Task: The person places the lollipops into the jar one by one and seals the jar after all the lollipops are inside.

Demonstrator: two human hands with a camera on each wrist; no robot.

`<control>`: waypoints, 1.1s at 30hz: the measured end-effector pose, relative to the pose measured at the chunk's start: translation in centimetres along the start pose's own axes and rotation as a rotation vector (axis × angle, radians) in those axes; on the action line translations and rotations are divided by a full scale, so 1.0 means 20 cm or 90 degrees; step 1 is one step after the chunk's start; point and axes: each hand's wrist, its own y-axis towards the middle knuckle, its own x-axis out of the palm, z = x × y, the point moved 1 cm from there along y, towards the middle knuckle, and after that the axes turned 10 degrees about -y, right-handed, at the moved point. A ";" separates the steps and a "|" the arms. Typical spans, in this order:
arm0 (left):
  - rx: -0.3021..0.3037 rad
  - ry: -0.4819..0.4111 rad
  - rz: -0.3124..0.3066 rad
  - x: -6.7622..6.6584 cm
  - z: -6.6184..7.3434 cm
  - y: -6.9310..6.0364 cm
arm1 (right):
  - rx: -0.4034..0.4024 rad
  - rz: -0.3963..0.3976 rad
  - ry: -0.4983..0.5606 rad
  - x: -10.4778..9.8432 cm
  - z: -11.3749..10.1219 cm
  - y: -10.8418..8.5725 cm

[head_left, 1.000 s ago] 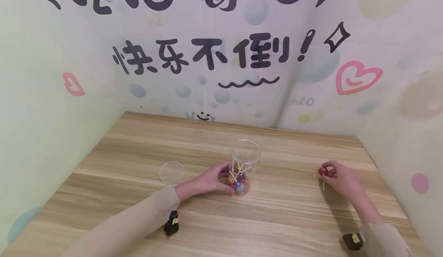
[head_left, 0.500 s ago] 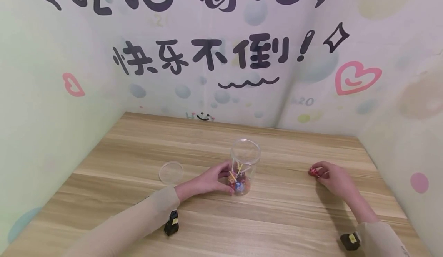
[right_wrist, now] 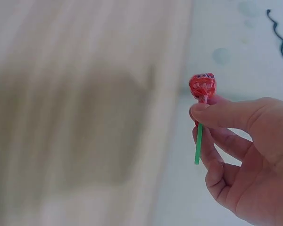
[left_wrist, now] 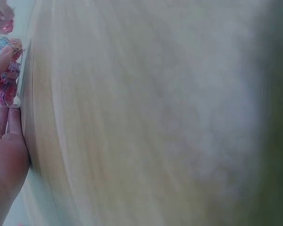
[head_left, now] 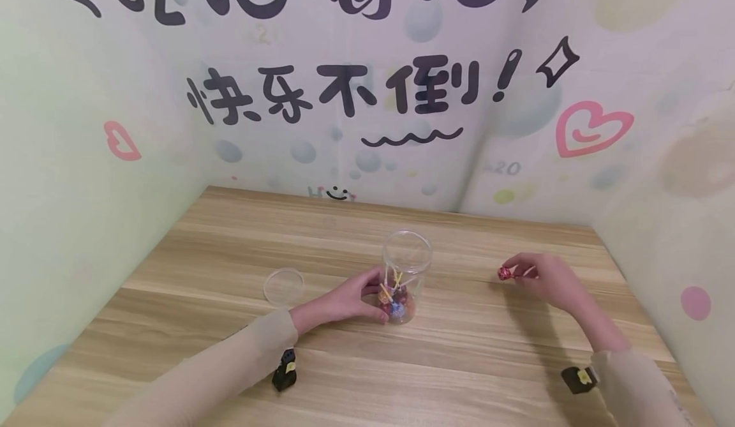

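A clear open-topped jar (head_left: pixel 418 280) stands upright on the table, with several wrapped lollipops (head_left: pixel 397 309) in its lower half, their sticks pointing up. My left hand (head_left: pixel 344 298) holds the jar's left side, thumb and fingers bent around it; the left wrist view shows the thumb over the wrapped candies (left_wrist: pixel 8 77). To the right of the jar, my right hand (head_left: pixel 551 280) pinches a red-wrapped lollipop (right_wrist: pixel 203 86) above the table. In the right wrist view its green stick (right_wrist: pixel 198 146) points down below the thumb and fingertips.
A clear round lid (head_left: pixel 284 286) lies flat on the wooden table (head_left: pixel 201 261), left of the jar. Printed walls (head_left: pixel 321 152) close off the back and both sides. A small black device (head_left: pixel 284 371) sits by the left cuff, another black device (head_left: pixel 579 380) by the right cuff.
My right hand has moved left with the lollipop, toward the jar, and slightly up. The lollipop has turned so that its head points left. The left hand and jar stay put.
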 end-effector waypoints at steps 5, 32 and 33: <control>-0.001 -0.002 0.000 0.00 0.00 0.00 | -0.025 -0.002 -0.015 -0.12 -0.09 0.07; 0.005 -0.005 0.000 0.00 0.00 0.00 | -0.192 0.048 -0.028 -0.52 -0.65 0.30; 0.007 -0.005 -0.001 0.00 0.01 0.00 | -0.198 0.046 -0.025 -0.52 -0.67 0.31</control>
